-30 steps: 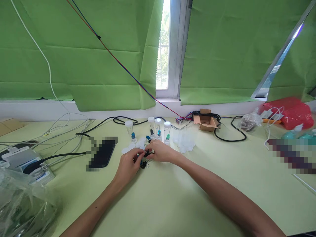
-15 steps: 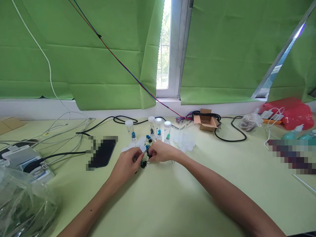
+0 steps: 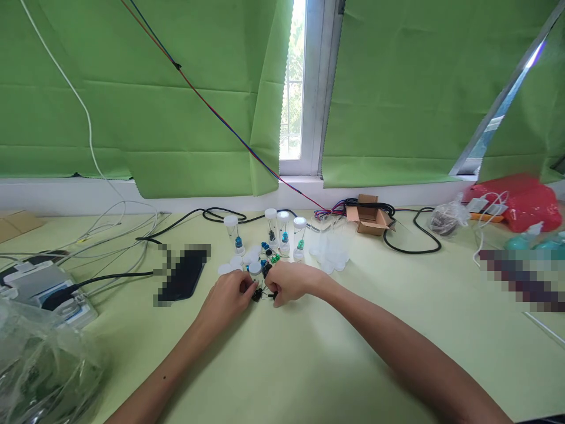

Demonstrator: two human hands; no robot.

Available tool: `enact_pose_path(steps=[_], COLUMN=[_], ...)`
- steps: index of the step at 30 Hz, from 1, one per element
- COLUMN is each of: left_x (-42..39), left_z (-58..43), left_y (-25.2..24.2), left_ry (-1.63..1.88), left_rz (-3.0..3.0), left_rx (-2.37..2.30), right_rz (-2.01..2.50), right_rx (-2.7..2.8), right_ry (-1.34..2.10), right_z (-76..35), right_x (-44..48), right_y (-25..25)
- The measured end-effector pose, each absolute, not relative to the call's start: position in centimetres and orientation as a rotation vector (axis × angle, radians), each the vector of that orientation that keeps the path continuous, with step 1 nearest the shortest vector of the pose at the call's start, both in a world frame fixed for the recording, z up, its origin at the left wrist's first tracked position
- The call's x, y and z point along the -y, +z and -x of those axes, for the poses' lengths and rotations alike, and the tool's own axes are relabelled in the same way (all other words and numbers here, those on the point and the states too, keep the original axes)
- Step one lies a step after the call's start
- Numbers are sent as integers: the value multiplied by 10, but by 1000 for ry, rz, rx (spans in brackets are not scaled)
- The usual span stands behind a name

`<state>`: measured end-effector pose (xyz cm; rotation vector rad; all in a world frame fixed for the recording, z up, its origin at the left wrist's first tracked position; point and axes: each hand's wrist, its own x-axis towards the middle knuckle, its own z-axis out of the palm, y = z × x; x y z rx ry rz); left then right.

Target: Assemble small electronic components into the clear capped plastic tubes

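My left hand [image 3: 232, 290] rests on the table with thumb and fingers pressed together; what they hold, if anything, is hidden. Beside its fingertips is a white round cap [image 3: 255, 268]. My right hand [image 3: 289, 282] is closed, with a small black part [image 3: 272, 295] showing at its fingertips. Between the hands lie small black pieces [image 3: 256, 295] with thin wire leads. More small parts, blue [image 3: 265, 245] and green [image 3: 275, 258], lie just beyond. Several clear tubes with white caps stand behind, including one with a blue part [image 3: 239, 242] inside and another with a green part [image 3: 301, 243].
Loose white caps [image 3: 251, 254] lie left of the tubes, and clear empty tubes [image 3: 329, 250] are at their right. A dark phone [image 3: 184, 275] lies left. Black cables and an open cardboard box [image 3: 369, 219] are at the back. A plastic bag [image 3: 44, 365] fills the near left corner.
My right hand has shifted slightly toward me, with a black part now visible at its fingertips. Green parts behind it have come into view. My left hand has barely moved.
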<state>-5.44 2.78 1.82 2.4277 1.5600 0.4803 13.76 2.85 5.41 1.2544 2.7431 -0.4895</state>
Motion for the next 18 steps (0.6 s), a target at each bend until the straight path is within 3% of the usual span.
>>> enact_pose_path(steps=[7, 18], left_x=[-28, -29], left_z=[53, 53], left_y=[19, 12], left_ry=[470, 594], left_rz=[-2369, -2319], left_rx=[-1620, -1605], right_rz=[-1209, -1366], right_rx=[-2666, -2593], right_ry=[-380, -479], right_z=[-131, -132], right_x=[-21, -20], right_y=[61, 62])
